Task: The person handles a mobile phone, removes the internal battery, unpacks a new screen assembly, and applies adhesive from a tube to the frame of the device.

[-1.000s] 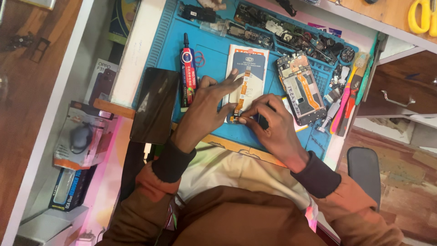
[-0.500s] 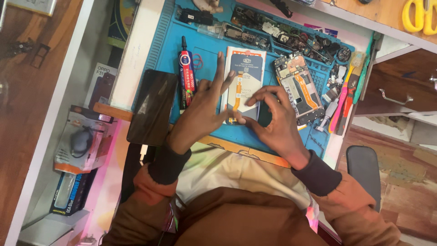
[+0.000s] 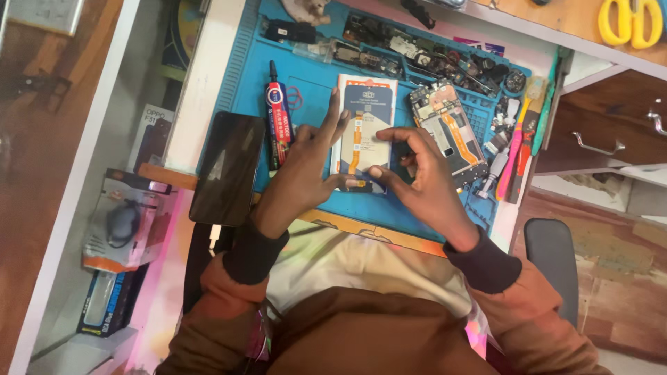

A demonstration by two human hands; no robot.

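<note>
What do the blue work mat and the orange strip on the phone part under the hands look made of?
The blue mat looks like matte silicone or rubber: moulded ridges and small compartments, no glare. The orange strip looks like a thin flexible ribbon cable, probably plastic film; it lies flat on the white phone part, both hands at its lower end.

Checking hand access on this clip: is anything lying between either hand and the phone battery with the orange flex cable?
Nothing visible. The left hand and right hand both already touch the phone battery at its near end, by the orange flex cable.
</note>
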